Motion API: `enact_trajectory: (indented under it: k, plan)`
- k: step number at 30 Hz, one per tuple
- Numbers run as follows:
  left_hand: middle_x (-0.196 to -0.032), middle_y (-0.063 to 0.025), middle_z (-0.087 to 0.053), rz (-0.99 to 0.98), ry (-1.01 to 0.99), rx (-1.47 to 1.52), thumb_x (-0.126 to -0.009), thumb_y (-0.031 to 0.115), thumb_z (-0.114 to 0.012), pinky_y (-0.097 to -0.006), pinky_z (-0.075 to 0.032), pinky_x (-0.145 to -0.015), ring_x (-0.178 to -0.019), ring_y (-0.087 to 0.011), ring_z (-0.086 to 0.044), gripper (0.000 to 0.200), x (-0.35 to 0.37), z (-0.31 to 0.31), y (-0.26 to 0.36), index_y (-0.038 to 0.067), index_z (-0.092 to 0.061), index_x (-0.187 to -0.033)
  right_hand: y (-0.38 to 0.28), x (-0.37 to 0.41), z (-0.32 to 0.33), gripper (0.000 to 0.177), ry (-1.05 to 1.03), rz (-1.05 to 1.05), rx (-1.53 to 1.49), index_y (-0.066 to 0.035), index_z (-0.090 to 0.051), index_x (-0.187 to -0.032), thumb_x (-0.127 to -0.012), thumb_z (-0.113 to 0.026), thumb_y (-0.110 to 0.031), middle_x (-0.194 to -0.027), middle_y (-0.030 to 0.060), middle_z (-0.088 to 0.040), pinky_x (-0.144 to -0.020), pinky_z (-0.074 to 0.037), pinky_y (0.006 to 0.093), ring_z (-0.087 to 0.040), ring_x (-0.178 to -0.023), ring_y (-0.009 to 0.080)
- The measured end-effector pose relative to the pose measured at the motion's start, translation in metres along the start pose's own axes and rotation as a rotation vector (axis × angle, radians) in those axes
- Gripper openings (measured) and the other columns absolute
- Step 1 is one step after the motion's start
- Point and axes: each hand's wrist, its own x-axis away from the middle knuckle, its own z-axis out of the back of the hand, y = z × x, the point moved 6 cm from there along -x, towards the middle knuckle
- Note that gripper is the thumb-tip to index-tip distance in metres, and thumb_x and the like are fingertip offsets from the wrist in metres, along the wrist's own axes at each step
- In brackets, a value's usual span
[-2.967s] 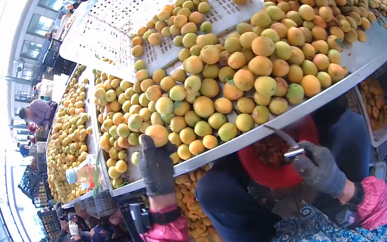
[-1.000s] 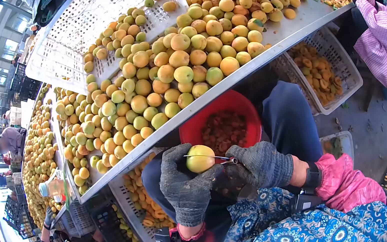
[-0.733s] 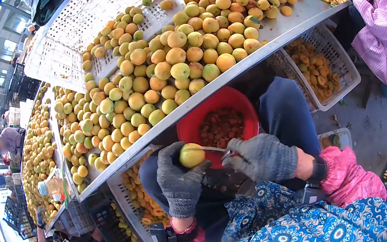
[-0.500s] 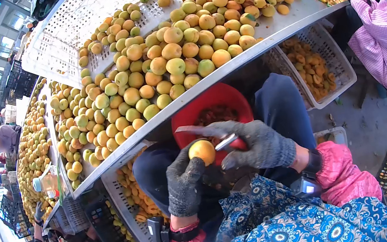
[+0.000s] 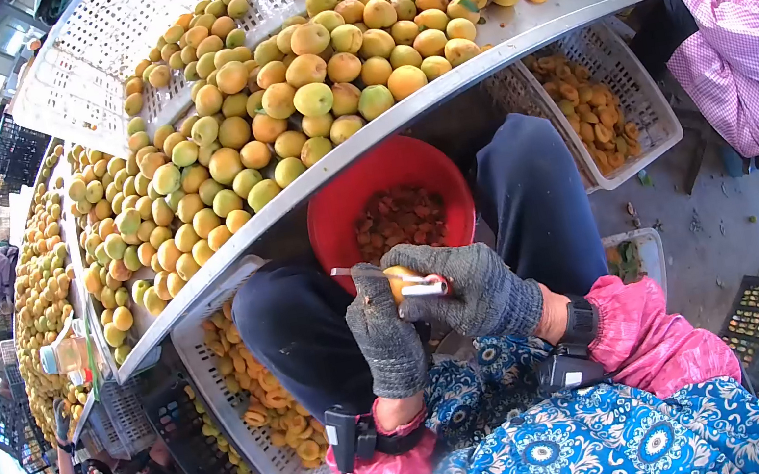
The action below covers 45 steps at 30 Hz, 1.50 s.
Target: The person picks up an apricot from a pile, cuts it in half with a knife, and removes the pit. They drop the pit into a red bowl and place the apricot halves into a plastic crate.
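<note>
In the head view my gloved left hand [image 5: 385,335] is closed around an apricot [image 5: 399,280], mostly hidden between both hands. My gloved right hand [image 5: 480,293] grips a knife [image 5: 426,290] and presses close against the fruit. The tip of the blade shows beyond my left fingers; how deep it cuts is hidden. Just past my hands, between my knees, sits a red basin [image 5: 325,218] holding brownish pits [image 5: 402,221].
A metal-edged table [image 5: 554,23] bears heaps of apricots [image 5: 308,99] and a white crate [image 5: 90,69]. Crates of halved apricots stand at lower left [image 5: 206,364] and right [image 5: 654,149]. A co-worker in a pink checked shirt [image 5: 740,71] sits at right; others are at left.
My right hand has moved in against the apricot with the knife, and both hands are now together. Earlier they were apart, with the fruit plainly visible. The whole view has shifted slightly.
</note>
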Motion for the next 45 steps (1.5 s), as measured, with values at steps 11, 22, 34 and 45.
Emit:
enact_trajectory:
  k: [11,22,34,45]
  plan:
    - [-0.077,-0.0036,-0.063,-0.200,0.108,-0.081,-0.101,0.044,-0.035,-0.0257,-0.044,-0.063,-0.067,-0.0110,-0.055,0.053,0.012,-0.011,-0.020,0.000,-0.063,-0.090,0.040,0.010,-0.010,0.035,0.192,-0.350,-0.375,0.000,-0.063,-0.110,-0.087,-0.066,-0.026,-0.089,0.0125,-0.069,-0.073,-0.051,0.0293,-0.067,-0.083,0.0161]
    - [-0.089,-0.0082,-0.064,0.033,0.018,0.240,-0.100,0.045,-0.033,-0.0276,-0.051,-0.066,-0.076,-0.0154,-0.062,0.053,0.008,0.018,-0.029,0.001,-0.061,-0.105,0.007,-0.004,-0.023,0.049,-0.035,-0.164,-0.151,-0.006,-0.060,-0.117,-0.077,-0.077,-0.029,-0.092,0.0025,-0.068,-0.078,-0.051,0.0298,-0.063,-0.084,0.0129]
    - [-0.083,-0.0094,-0.063,0.065,-0.040,0.414,-0.098,0.051,-0.033,-0.0309,-0.050,-0.059,-0.066,-0.0180,-0.060,0.058,0.017,0.028,-0.021,0.000,-0.060,-0.105,0.010,0.013,-0.029,0.028,0.131,-0.678,-0.769,-0.003,-0.066,-0.093,-0.088,-0.065,-0.031,-0.067,-0.0005,-0.060,-0.044,-0.040,0.0161,-0.054,-0.052,0.0034]
    - [-0.075,-0.0122,-0.058,0.568,-0.531,1.400,-0.090,0.067,-0.034,-0.0364,-0.042,-0.053,-0.057,-0.0241,-0.052,0.066,0.041,0.030,-0.017,0.007,-0.057,-0.106,-0.066,-0.052,-0.063,0.048,-0.149,-0.199,-0.426,0.001,-0.060,-0.111,-0.093,-0.054,-0.043,-0.067,-0.0029,-0.056,-0.044,-0.037,0.0163,-0.045,-0.050,0.0017]
